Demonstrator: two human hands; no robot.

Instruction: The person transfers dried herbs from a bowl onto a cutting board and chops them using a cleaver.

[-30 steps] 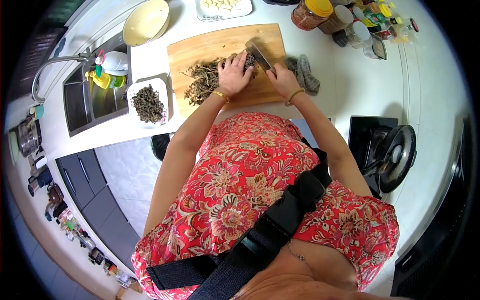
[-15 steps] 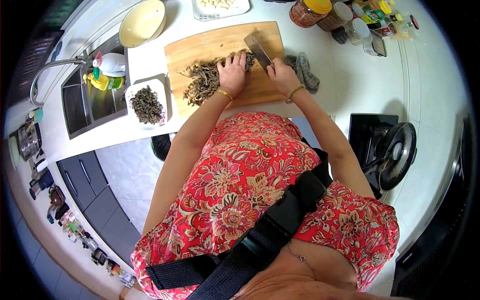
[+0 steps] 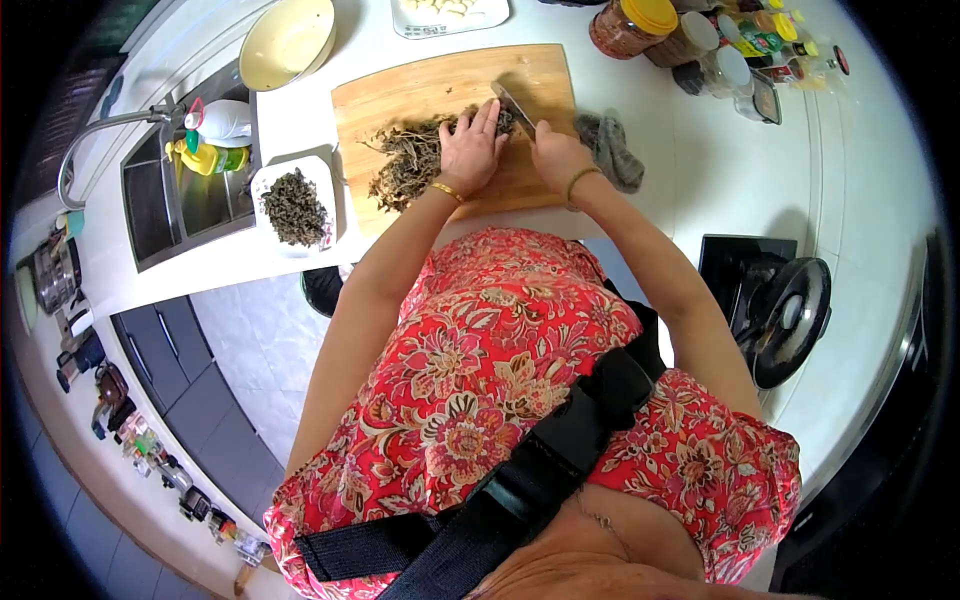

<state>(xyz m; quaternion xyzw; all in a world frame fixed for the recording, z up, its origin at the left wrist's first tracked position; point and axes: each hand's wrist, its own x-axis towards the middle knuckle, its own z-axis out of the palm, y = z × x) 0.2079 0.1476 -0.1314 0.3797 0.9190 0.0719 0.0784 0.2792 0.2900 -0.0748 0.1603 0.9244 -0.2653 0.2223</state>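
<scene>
My left hand point(image 3: 472, 152) presses down on the right part of a pile of dark, stringy preserved greens point(image 3: 408, 165), its fingers curved over them. The pile lies on a wooden cutting board point(image 3: 525, 185). In my right hand point(image 3: 558, 157) is the handle of a cleaver point(image 3: 513, 108). Its blade stands close to the fingertips of my left hand, at the right end of the greens, and is seen nearly edge-on. My fingers and the blade hide part of the greens there.
A white dish point(image 3: 326, 190) of chopped dark greens stands left of the board, beside the sink point(image 3: 180, 225). A grey cloth point(image 3: 612, 150) lies to the right. Behind are a cream bowl point(image 3: 287, 45), a white plate point(image 3: 450, 25) with pale pieces, and several jars point(image 3: 633, 25).
The cleaver's blade has turned from showing its broad side to nearly edge-on and sits closer to my left fingers. My right hand has shifted slightly left and down.
</scene>
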